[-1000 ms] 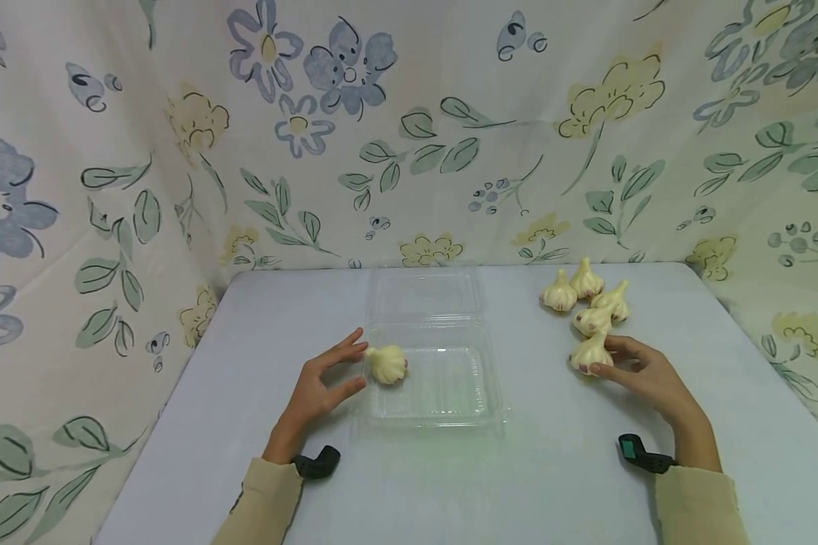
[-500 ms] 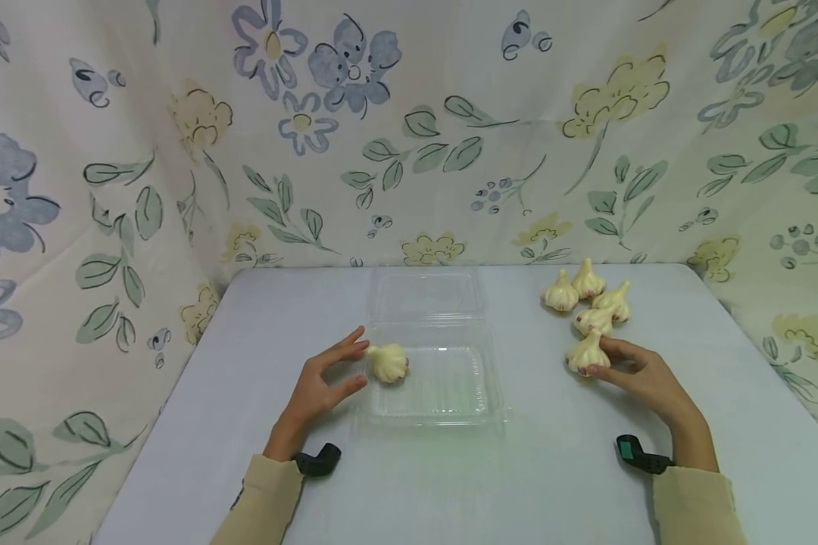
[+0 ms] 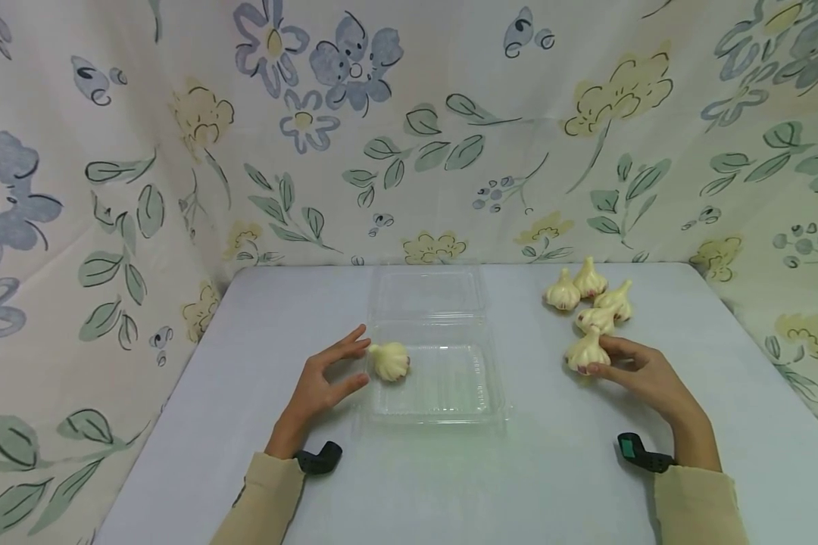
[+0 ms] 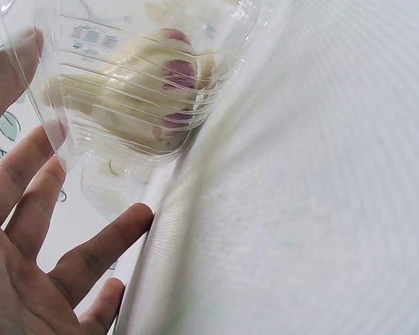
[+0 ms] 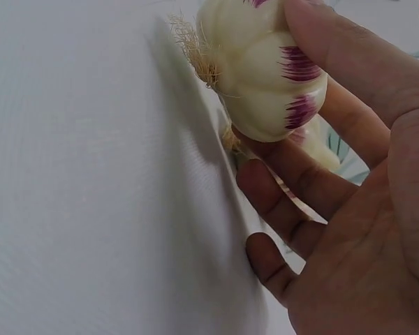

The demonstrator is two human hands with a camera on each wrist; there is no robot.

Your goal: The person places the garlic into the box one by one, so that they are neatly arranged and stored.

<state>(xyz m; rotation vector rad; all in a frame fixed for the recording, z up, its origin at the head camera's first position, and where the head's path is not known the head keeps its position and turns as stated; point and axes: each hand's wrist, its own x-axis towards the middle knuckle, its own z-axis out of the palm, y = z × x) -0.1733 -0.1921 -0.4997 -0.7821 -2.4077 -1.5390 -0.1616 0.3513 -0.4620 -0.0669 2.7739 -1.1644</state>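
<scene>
A clear plastic clamshell container (image 3: pixel 436 416) lies with its lid folded back in the middle of the table. One garlic bulb (image 3: pixel 390 362) rests in its left end, seen through the ridged wall in the left wrist view. My left hand (image 3: pixel 323 381) is beside that end, fingers spread and extended, with the thumb (image 4: pixel 29 50) and a fingertip at the container's wall. On the right, my right hand (image 3: pixel 644 375) pinches a garlic bulb (image 5: pixel 255 70) between thumb and fingers. Its dry roots and purple streaks show in the right wrist view.
Several more garlic bulbs (image 3: pixel 594 321) are clustered just behind the right hand. The container's lid (image 3: pixel 426 295) reaches toward the back edge of the white table (image 3: pixel 450 492). A floral curtain (image 3: pixel 436 151) hangs behind and on the left.
My right hand has shifted slightly left with the garlic bulb, which sits a little farther from the one behind it. The left hand stays at the container.
</scene>
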